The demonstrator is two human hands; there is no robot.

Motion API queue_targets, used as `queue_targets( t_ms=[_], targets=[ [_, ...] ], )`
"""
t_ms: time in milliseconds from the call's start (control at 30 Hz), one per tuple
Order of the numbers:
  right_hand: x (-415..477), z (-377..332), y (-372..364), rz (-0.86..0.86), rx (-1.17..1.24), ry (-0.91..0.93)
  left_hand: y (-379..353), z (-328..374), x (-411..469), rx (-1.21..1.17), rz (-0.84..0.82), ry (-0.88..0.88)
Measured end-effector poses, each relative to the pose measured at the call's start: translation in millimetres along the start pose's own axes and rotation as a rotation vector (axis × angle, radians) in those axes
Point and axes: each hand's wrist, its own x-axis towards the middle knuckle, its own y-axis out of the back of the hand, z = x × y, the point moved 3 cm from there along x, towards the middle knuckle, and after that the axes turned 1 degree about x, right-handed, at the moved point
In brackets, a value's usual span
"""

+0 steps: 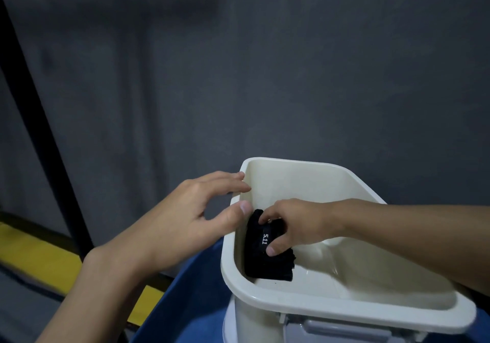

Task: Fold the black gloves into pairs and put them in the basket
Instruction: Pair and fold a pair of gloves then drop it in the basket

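As right hand (297, 226) grips gloves (265, 263), lengthwise against basket wall (238, 247)

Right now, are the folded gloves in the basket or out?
In. The folded gloves sit below the rim of the basket, against its wall, gripped by the right hand.

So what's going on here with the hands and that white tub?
A person is putting a folded bundle of black gloves into a white basket. The right hand grips the bundle low inside the basket, close to its left wall. The left hand is open at the basket's left rim, fingertips at the edge. There is blue cloth beside the basket.
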Motion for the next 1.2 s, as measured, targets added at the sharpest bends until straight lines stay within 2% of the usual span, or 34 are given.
queue_targets(
  t_ms=[167,367,800,1200],
  targets=[
    [4,3,-2,0.017,-0.010,-0.016,0,1,0,-0.005,0.000,-0.001],
    [0,4,0,-0.076,0.096,-0.046,-1,0,0,-0.002,-0.004,-0.002],
    [7,10,-7,-0.103,0.122,-0.061,-1,0,0,-0.032,-0.011,0.006],
    [-1,0,3,-0.053,0.075,-0.023,0,5,0,-0.035,0.005,0.018]
  ],
)
